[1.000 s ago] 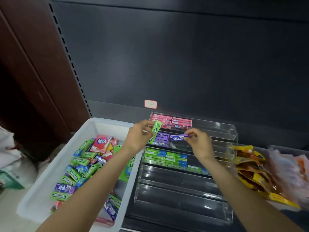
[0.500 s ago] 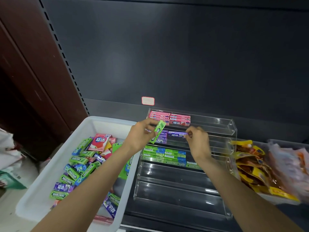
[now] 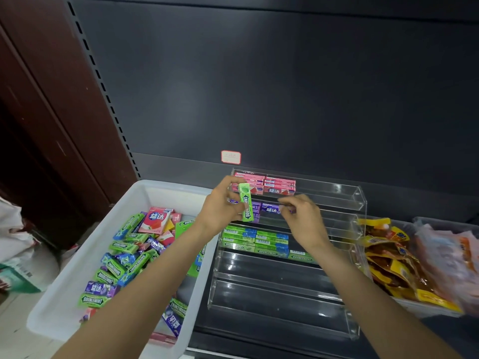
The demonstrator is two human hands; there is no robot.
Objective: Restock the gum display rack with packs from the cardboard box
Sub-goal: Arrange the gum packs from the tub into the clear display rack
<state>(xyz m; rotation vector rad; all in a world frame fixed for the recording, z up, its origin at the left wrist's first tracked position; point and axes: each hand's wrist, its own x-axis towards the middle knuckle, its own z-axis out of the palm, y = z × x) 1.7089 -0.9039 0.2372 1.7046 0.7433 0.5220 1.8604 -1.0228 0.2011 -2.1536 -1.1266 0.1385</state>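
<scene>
Head view | left hand grips green gum pack upright before rack | right hand pinches purple pack on second tier | risk: crooked seating, pack slides off row.

Pack in left hand: bright green pack, white lettering. Behind the fingers, top tier of the clear rack: pink packs. At the right hand: purple packs, white characters. Below both wrists: green packs with blue ends. Left of left forearm: white bin, mixed green, purple, pink packs. Right of right forearm: yellow-and-brown bags.
</scene>
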